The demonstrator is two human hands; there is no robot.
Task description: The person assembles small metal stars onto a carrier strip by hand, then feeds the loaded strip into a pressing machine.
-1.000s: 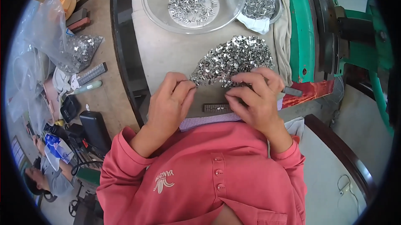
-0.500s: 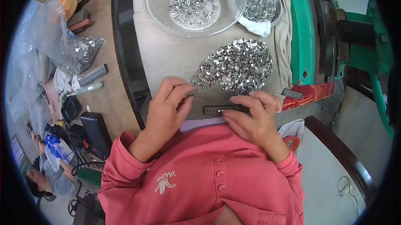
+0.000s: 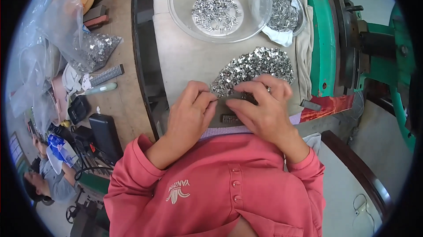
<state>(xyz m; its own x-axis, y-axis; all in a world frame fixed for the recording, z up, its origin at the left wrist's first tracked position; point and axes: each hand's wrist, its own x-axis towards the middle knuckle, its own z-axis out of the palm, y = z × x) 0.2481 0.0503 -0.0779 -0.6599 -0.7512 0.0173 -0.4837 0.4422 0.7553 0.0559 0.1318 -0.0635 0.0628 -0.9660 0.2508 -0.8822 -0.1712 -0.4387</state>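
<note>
My left hand point(image 3: 191, 111) is at the left tip of a heap of small shiny metal pieces point(image 3: 253, 65). Its thumb and fingers are pinched together; whatever is between them is too small or hidden to make out. Over the heap's near edge, my right hand point(image 3: 266, 109) has bent fingers, with a gap between thumb and forefinger and nothing visible held. A dark slotted strip point(image 3: 230, 119) lies below the two hands near the cloth's front edge, its right part covered by my right hand.
A clear round basin point(image 3: 174, 14) with small metal parts stands at the back, beside a lined bowl point(image 3: 302, 19) of thin metal pieces. A green machine point(image 3: 324, 47) borders the right side. On the left bench point(image 3: 125, 100) lie a bag of metal pieces point(image 3: 94, 52) and another slotted strip point(image 3: 107, 75). A person point(image 3: 57, 180) sits at far left.
My right hand has left the slotted strip and moved up and left onto the heap's near edge. My left hand stays pinched at the heap's left tip. The whole view has shifted slightly.
</note>
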